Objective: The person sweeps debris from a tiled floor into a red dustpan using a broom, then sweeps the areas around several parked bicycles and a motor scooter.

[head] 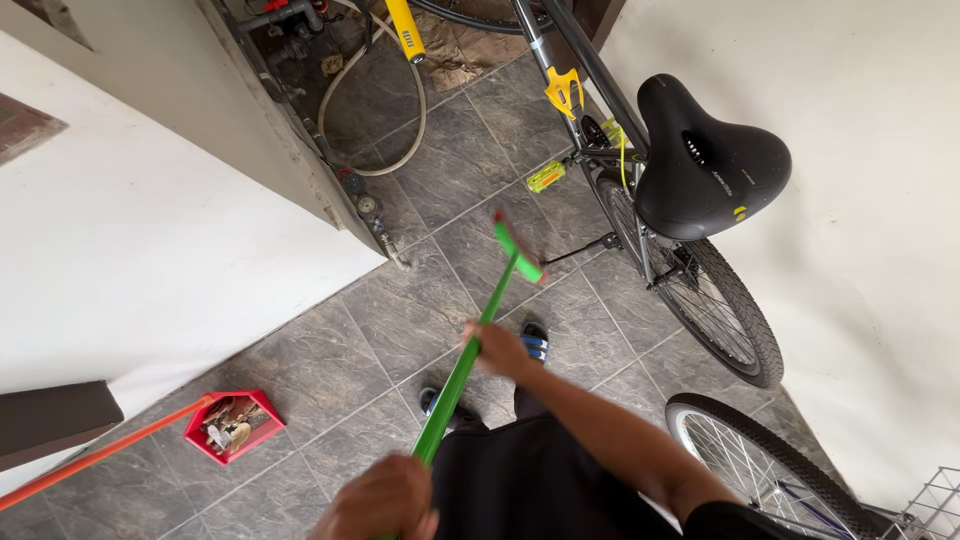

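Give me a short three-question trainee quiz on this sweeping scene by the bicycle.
1. True or false: both hands grip the green broom handle.
2. Which hand is farther down the handle, toward the green broom head? A) left hand B) right hand
3. Fill in: the red dustpan with an orange handle lies on the grey stone-tile floor to the person's ____ side.

Key
1. True: each hand is closed around the handle.
2. B: the right hand is lower on the handle, nearer the head; the left is at the upper end.
3. Left; the bicycle with the black padded saddle stands on the right, by the white wall.
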